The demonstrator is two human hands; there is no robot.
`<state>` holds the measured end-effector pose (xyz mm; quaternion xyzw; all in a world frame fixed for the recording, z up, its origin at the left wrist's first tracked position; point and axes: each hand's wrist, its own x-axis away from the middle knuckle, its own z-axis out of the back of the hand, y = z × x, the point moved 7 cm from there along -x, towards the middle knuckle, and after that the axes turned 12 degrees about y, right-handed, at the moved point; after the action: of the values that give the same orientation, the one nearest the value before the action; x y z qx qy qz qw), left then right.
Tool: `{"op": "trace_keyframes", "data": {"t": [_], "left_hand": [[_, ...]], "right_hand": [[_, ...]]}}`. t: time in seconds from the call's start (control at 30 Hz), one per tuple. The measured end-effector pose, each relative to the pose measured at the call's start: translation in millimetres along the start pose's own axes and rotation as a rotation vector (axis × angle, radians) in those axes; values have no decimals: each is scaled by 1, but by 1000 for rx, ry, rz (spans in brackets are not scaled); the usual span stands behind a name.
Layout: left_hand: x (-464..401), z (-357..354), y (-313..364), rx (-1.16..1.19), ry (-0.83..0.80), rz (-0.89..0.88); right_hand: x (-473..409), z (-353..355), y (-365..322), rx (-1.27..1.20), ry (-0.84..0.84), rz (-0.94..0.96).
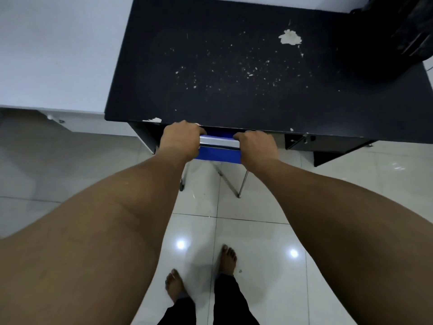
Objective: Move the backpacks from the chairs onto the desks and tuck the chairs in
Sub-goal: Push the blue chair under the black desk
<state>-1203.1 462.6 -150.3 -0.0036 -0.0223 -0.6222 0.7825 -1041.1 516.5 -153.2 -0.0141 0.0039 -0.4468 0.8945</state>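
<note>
A blue chair (219,152) with chrome legs stands pushed under the black desk (234,78); only its backrest top and rear legs show. My left hand (181,139) grips the left end of the backrest, and my right hand (255,146) grips the right end. Both hands sit right at the desk's front edge. A black backpack (396,36) rests on the desk's far right corner, partly cut off by the frame. The chair's seat is hidden under the desk.
The desk top is worn, with white chipped spots. A white desk (46,55) adjoins on the left. A glossy white tiled floor (257,231) lies below, with my bare feet (201,273) standing behind the chair.
</note>
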Motion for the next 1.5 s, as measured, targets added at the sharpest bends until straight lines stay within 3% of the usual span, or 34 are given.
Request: {"op": "trace_keyframes", "data": {"t": [0.37, 0.5, 0.63, 0.9, 1.07, 1.3, 1.5], "left_hand": [[3, 0, 1, 8, 16, 72], [7, 2, 4, -90, -29, 55], [17, 11, 2, -173, -84, 143], [62, 51, -4, 20, -65, 287], [97, 74, -7, 82, -70, 290], [157, 79, -24, 155, -201, 181], [237, 85, -65, 231, -127, 166]], "right_hand": [[-1, 1, 0, 22, -40, 49], [2, 2, -1, 18, -75, 35], [6, 10, -5, 39, -180, 17], [21, 57, -15, 126, -272, -2], [43, 98, -55, 78, -183, 12], [108, 117, -131, 30, -156, -91], [183, 108, -195, 29, -166, -195]]}}
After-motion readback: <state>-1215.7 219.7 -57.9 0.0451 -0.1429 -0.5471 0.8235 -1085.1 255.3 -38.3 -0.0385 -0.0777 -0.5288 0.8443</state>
